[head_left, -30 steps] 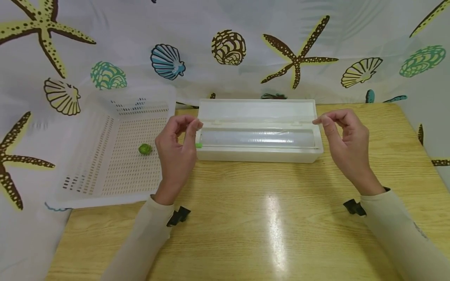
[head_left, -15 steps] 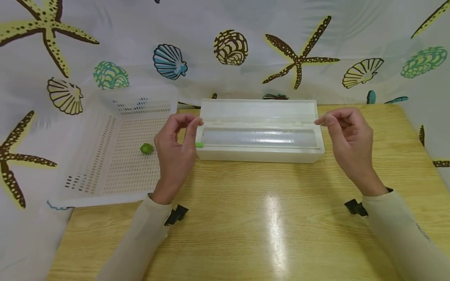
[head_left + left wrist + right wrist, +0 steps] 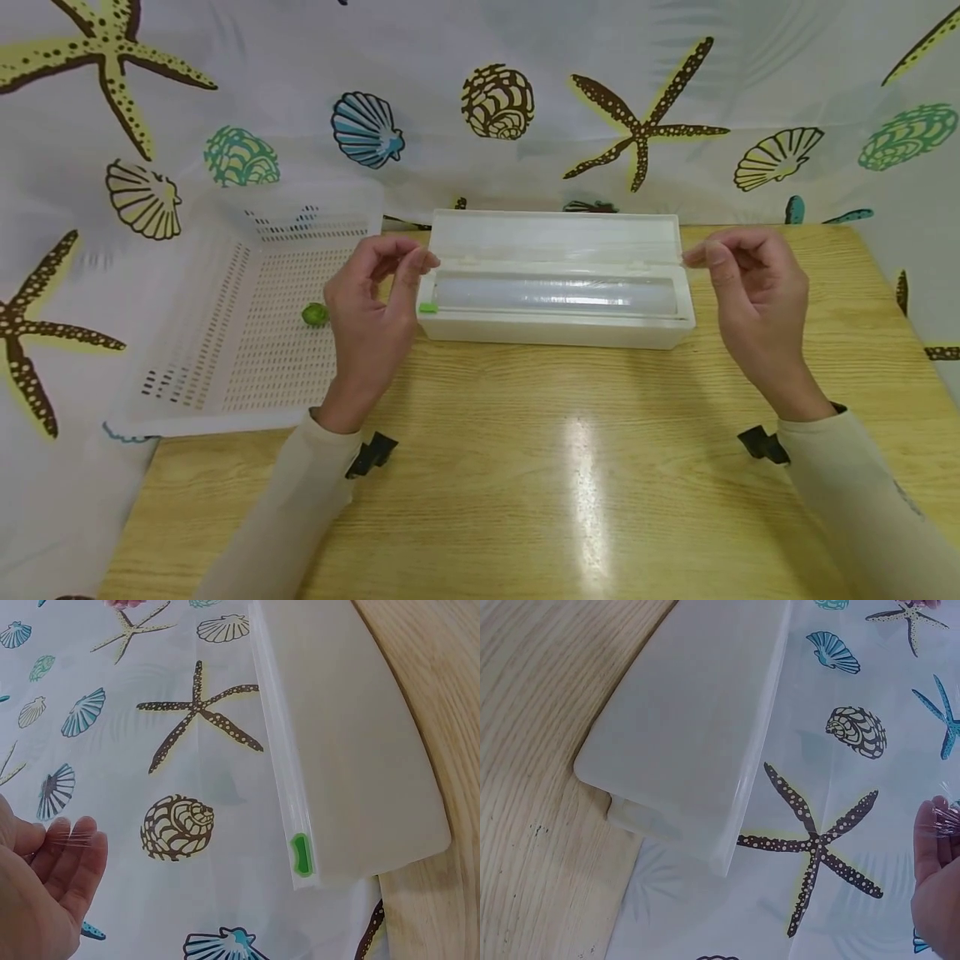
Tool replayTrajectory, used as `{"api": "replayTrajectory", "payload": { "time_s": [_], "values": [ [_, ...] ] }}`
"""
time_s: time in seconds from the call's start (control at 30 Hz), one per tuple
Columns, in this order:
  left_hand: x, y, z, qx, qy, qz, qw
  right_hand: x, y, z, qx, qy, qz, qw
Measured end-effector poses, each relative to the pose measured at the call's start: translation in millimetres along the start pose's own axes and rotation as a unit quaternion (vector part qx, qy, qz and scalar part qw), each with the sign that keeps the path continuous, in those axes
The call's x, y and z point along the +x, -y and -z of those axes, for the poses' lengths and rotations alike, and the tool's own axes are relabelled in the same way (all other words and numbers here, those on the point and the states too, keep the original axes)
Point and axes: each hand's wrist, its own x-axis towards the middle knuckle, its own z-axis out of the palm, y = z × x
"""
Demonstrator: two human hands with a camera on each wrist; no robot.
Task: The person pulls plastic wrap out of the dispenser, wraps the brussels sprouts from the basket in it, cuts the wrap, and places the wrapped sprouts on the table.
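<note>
The left hand (image 3: 375, 325) is near the middle of the head view, and the right hand (image 3: 763, 325) is right of the middle. On each, the thumb and fingertips are together, clamped on the clear film (image 3: 73, 840). In the left wrist view, the film shows as shiny creases at the left fingers, at the lower left of the frame; in the right wrist view, it gleams at the right fingers, by the right edge. In the head view, it is a faint band between the two hands, in front of the lid (image 3: 558, 232).

The white box (image 3: 555, 333) sits at the centre of the head view, between the hands, with its lid tipped back toward the top of the frame. A roll (image 3: 555, 293) lies inside along its length, and a green tab (image 3: 428, 307) is at the left end of its front edge.

At the left of the frame, a white basket (image 3: 225, 423) holds a small green ball (image 3: 315, 314), just left of the left hand. The wood table (image 3: 487, 475) fills the lower part, and a cloth (image 3: 427, 50) printed with shells and starfish fills the top.
</note>
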Motion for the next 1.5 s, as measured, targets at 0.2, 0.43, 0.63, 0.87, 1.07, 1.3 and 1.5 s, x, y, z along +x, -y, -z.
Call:
{"api": "replayTrajectory", "payload": {
  "time_s": [0.2,0.43,0.63,0.87,1.07,1.3,1.5],
  "values": [
    [-0.1,-2.2,2.6,0.036,-0.008,-0.018,0.9992,1,3,-0.2,0.006,-0.006,0.005,1.0],
    [-1.8,-7.1,2.5,0.056,-0.001,-0.039,0.9977,1,6,-3.2,0.017,-0.031,0.012,0.999],
    [-1.5,-11.1,4.1,0.053,-0.003,-0.046,0.9976,2,8,-3.4,0.029,-0.034,0.016,0.999],
    [-0.7,-15.2,7.6,0.051,0.004,-0.049,0.9975,1,13,-2.7,0.04,-0.032,0.027,0.998],
    [0.8,-19.7,8.7,0.063,0.006,-0.067,0.9957,2,19,-0.2,0.043,-0.04,0.027,0.998],
    [1.9,-24.7,9.1,0.07,0.007,-0.082,0.9941,6,23,-0.1,0.064,-0.051,0.027,0.996],
    [-0.8,-26.0,9.7,0.071,0.013,-0.088,0.9935,8,27,-0.8,0.084,-0.057,0.031,0.994]
  ]
}}
